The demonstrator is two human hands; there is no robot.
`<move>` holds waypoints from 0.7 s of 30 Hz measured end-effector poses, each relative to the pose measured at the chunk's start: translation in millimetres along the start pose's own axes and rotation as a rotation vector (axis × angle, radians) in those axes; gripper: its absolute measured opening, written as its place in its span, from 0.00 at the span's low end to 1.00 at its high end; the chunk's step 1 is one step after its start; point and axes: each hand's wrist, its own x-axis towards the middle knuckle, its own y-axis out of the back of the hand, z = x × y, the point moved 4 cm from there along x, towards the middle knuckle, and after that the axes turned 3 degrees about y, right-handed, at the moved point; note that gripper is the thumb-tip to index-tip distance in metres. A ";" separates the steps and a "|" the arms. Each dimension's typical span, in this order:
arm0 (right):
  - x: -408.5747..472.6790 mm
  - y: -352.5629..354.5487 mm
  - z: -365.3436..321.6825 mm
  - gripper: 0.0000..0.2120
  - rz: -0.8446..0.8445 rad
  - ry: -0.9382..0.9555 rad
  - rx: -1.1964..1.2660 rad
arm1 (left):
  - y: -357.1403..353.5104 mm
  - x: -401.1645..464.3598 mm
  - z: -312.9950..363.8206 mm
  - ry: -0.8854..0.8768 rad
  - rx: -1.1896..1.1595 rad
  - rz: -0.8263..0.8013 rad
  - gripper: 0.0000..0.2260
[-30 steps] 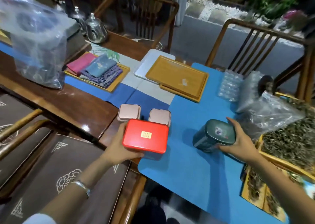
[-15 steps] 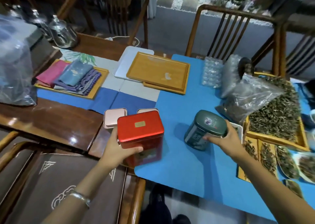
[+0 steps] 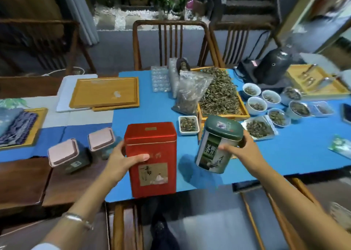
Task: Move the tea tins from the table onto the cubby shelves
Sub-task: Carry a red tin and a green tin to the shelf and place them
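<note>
Left hand grips one red tin, right hand one green tin — both lifted above the blue mat. Two pink-lidded tins stand left on the table — labels blurred.

A tall red tin is held upright above the bench edge. A green tin tilts beside it. Two pink-lidded tins stand left.

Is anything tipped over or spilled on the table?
Nothing looks spilled. The green tin is tilted, but only because the right hand holds it in the air. The left hand holds the red tin upright. Two pink-lidded tins stand on the table, and the loose tea leaves stay heaped in their wooden tray.
</note>
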 end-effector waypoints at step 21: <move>-525.2 381.3 5.0 0.33 0.921 0.024 0.159 | -568.5 -287.8 96.7 -0.150 0.110 -0.982 0.32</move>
